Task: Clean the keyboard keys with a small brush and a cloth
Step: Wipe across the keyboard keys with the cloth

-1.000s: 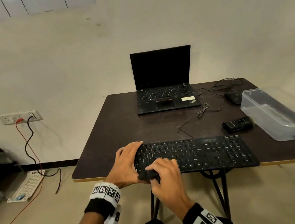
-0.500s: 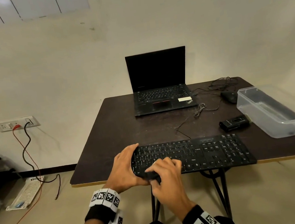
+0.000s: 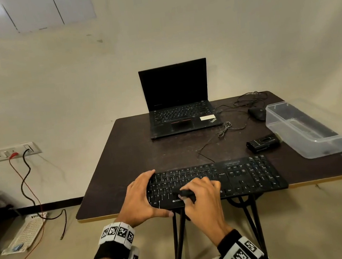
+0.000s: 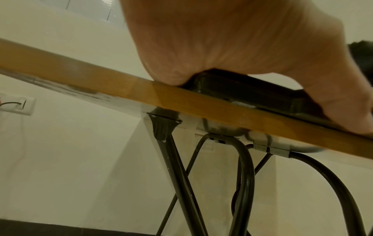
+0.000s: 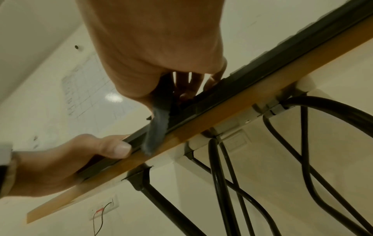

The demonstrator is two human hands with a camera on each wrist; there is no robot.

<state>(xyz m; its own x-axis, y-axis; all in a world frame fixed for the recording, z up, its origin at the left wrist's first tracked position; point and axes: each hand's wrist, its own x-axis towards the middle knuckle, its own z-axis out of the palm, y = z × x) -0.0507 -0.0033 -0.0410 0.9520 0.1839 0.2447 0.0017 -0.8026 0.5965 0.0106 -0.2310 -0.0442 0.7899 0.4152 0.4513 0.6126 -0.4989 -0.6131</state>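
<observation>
A black keyboard (image 3: pixel 238 177) lies along the front edge of the dark table (image 3: pixel 115 181). My left hand (image 3: pixel 141 197) grips its left end, fingers over the far corner and thumb against the front edge. My right hand (image 3: pixel 201 193) holds a dark grey cloth (image 3: pixel 186 193) and presses it on the lower key rows left of centre. In the right wrist view the cloth (image 5: pixel 159 121) hangs from my curled fingers over the keyboard's front edge (image 5: pixel 242 83), with the left hand's thumb (image 5: pixel 119 148) beside it. The left wrist view shows my palm (image 4: pixel 232 39) over the keyboard's end (image 4: pixel 248 91). No brush is visible.
An open black laptop (image 3: pixel 179 106) stands at the back of the table. At the right lie a mouse (image 3: pixel 256 113) with loose cables (image 3: pixel 225 130), a small black device (image 3: pixel 263 142) and a clear plastic tub (image 3: pixel 306 130). Black metal legs (image 4: pixel 175 159) run under the table.
My right hand has slid the cloth a little to the right along the lower keys. The left hand keeps its hold on the keyboard's left end.
</observation>
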